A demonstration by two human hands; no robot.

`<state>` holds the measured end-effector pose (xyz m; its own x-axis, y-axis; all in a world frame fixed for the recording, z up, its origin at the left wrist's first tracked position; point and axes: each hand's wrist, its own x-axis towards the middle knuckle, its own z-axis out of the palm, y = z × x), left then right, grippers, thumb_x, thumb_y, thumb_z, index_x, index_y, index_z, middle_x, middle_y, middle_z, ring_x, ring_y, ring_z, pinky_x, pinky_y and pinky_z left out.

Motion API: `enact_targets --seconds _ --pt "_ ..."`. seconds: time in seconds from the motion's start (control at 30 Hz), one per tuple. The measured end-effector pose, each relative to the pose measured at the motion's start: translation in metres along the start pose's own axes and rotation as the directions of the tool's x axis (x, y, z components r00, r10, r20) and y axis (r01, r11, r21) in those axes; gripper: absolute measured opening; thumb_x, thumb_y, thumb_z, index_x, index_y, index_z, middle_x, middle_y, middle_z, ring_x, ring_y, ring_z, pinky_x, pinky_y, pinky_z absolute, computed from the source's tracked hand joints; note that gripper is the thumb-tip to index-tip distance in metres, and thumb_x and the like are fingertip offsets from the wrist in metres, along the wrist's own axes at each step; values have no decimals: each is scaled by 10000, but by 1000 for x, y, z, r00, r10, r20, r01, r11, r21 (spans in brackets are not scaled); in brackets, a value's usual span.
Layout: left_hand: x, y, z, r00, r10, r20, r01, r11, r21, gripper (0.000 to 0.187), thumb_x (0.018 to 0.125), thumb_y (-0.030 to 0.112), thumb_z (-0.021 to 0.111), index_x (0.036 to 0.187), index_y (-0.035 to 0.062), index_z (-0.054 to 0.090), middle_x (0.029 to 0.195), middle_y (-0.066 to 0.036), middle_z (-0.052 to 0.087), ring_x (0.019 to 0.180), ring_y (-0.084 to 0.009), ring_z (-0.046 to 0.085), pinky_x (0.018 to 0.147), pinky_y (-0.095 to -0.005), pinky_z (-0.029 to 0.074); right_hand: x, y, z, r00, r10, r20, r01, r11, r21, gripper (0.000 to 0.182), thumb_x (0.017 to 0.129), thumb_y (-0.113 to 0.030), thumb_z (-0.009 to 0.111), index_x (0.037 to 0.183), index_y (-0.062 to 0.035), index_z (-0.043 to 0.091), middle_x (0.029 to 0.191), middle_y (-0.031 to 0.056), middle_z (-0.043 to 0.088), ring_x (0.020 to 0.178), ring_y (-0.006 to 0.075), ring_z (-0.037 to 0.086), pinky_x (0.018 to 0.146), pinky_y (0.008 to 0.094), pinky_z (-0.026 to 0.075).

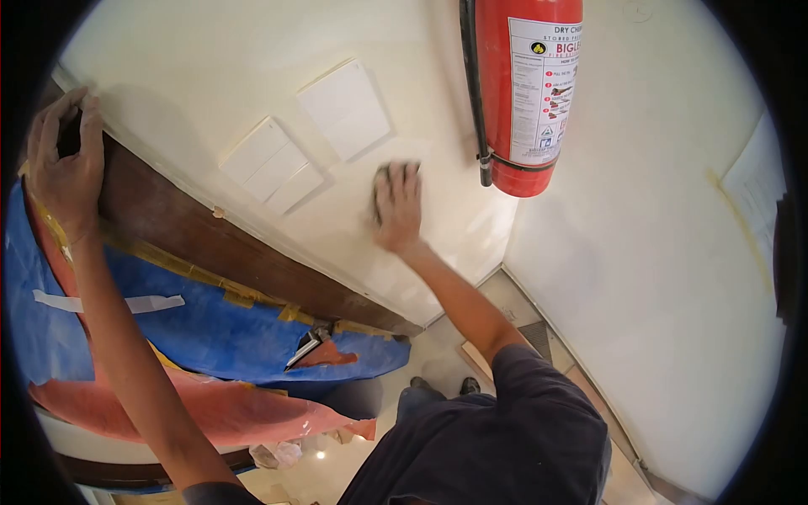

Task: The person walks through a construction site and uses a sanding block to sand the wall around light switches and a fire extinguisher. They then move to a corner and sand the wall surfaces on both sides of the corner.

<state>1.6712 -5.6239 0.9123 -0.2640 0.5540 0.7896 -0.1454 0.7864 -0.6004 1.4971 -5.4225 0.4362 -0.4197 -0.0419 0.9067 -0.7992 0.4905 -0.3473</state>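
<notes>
My right hand [398, 206] presses a dark piece of sandpaper [378, 202] flat against the cream wall [454, 227]; most of the piece is hidden under my fingers and palm. Just up and left of that hand are two white switch plates [345, 109] [271, 165] on the wall. At the far left, my left hand [69, 160] rests on the dark brown wooden trim [185, 219], fingers bent and spread apart, with nothing visible in it. Pale dust coats its fingers.
A red fire extinguisher [534, 109] with a black hose hangs on the wall, right of my right hand. Blue sheeting [227, 311] and reddish sheeting [194, 408] are taped below the trim. A scraper-like tool [310, 347] lies on the blue sheeting. A wall corner stands at right.
</notes>
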Motion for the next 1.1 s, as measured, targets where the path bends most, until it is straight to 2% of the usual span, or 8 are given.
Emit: enact_targets --seconds 0.2,0.43,0.57,0.7,0.8,0.93,1.03,1.1 --pt "1 1 3 998 -32 -48 28 996 -88 129 863 181 758 973 116 764 941 -18 732 862 -174 696 797 -300 545 101 -7 -25 894 325 -310 -302 946 119 831 903 -314 602 1558 54 246 1635 306 162 1484 572 128 1185 672 142" --pt "-2 4 1 995 -58 -84 42 982 -187 118 844 140 754 956 103 761 901 -13 724 835 -153 690 774 -291 538 17 -19 -24 907 -372 197 376 926 21 651 867 -303 637 1427 -4 495 1557 233 398 1424 560 311 1125 650 321" --pt "-2 11 2 990 -95 -102 76 980 -182 113 848 146 747 951 100 756 892 -10 720 820 -153 691 767 -289 534 56 21 -41 996 -24 -84 21 999 -35 646 875 -271 654 1448 -24 486 1605 209 332 1448 513 299 1157 634 272" --pt "-2 9 -1 993 -68 -93 52 985 -164 110 853 166 747 945 107 754 883 -12 718 816 -154 696 764 -287 534 46 -1 -35 956 -276 98 274 961 26 596 872 -271 669 1420 -78 540 1575 167 404 1429 461 351 1150 598 307" --pt "-2 4 -1 994 -46 -100 28 984 -176 110 855 176 748 945 112 753 868 -12 718 804 -158 703 754 -291 538 58 17 -47 720 -649 246 643 757 118 528 850 -291 708 1360 -183 625 1513 88 512 1406 369 424 1132 548 358" --pt "-1 7 -1 995 -57 -86 47 993 -111 117 861 182 747 952 110 753 859 -10 731 802 -156 716 753 -289 544 70 51 -57 900 -418 120 427 902 -58 505 841 -296 712 1327 -173 644 1512 106 509 1450 385 380 1129 576 349" --pt "-3 7 -1 991 -113 -68 104 987 -126 127 865 186 747 962 105 757 877 -10 747 827 -138 723 774 -274 545 52 7 -40 911 -393 124 370 913 175 497 865 -272 687 1343 -154 626 1542 144 465 1472 438 341 1155 597 303" --pt "-5 6 -1 990 -120 -68 109 984 -142 132 871 181 740 971 96 758 911 -25 750 858 -160 720 795 -285 540 54 1 -35 736 -650 191 619 760 200 495 852 -281 697 1335 -192 633 1543 102 476 1456 435 365 1153 589 311"
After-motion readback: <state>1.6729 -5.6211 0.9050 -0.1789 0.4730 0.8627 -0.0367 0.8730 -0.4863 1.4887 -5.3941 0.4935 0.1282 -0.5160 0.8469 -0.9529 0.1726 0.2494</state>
